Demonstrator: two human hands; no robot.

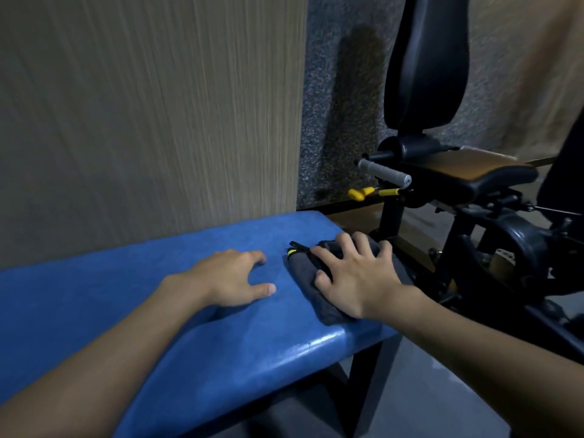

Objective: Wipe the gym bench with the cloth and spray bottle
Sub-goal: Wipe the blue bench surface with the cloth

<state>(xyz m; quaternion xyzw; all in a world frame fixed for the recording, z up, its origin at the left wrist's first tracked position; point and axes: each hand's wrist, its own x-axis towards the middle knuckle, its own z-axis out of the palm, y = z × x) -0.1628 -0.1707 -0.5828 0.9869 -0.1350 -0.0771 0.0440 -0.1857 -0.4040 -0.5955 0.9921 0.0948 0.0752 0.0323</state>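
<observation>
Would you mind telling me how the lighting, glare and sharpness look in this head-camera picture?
Head view: dim; glare glints along the near edge of the blue bench; the black backrest casts a shadow on the speckled wall; the wood-grain panel looks streaked and blurred; the left hand, right hand and grey cloth are fairly sharp; wide-angle bending curves the bench.

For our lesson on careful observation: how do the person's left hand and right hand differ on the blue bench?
The left hand rests directly on the bare blue bench; the right hand presses on the folded grey cloth. The left hand's fingers are loosely bent; the right hand's are spread wide. The right hand lies nearer the bench's end. Both are palm down, gripping nothing.
</observation>
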